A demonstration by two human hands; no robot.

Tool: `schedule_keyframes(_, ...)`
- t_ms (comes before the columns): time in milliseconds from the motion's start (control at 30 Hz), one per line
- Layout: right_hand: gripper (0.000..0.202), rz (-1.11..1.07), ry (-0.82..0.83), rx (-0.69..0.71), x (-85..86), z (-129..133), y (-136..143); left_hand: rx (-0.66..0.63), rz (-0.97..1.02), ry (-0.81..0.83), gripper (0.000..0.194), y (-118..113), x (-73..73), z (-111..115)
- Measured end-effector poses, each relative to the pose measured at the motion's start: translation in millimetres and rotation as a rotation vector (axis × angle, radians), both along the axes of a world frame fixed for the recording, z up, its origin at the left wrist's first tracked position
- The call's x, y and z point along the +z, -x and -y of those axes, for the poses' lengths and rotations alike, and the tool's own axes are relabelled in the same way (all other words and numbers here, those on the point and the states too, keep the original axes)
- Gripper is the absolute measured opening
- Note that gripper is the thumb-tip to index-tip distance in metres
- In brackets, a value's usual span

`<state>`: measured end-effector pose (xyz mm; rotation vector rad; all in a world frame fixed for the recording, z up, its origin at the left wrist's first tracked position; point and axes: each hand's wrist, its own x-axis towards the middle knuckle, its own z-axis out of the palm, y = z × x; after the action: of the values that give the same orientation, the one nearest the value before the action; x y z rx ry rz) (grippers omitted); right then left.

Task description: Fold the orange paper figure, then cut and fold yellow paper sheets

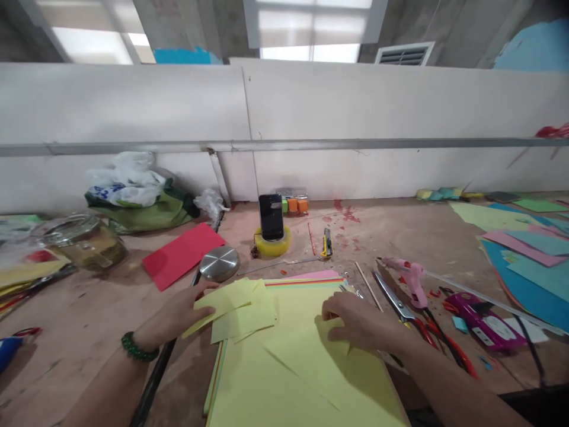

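My left hand [180, 314], with a green bead bracelet at the wrist, pinches several small yellow paper pieces [235, 308]. These fan out over the upper left part of a stack of coloured paper [306, 373], whose top sheet is yellow. Edges of other colours show at the stack's back and left side. My right hand [355, 323] is over the stack's right side, its fingers bent and the thumb apart, with nothing visible between them. Whether its fingertips touch the sheet is hard to tell. A loose yellow strip seems to lie on the top sheet.
Right of the stack lie scissors [395, 299], a pink glue gun [413, 281] and a purple device [486, 323]. Behind stand a phone [271, 216] on a tape roll [273, 244] and a yellow cutter [328, 243]. Red paper [182, 255], a round metal lid [219, 263] and a glass jar [91, 243] are left.
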<state>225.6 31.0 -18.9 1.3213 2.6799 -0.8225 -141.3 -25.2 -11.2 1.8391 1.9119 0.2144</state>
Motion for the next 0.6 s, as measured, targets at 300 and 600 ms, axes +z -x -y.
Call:
schedule_keyframes(300, 0.024, -0.547, 0.422, -0.16, 0.2, -20, 3, -0.289, -0.202, -0.36, 0.079, -64, 16.0, 14)
schedule_keyframes(600, 0.017, -0.535, 0.443, -0.001, 6.8, -25, 34, -0.408, 0.368, 0.246, 0.086, -105, 15.3, -1)
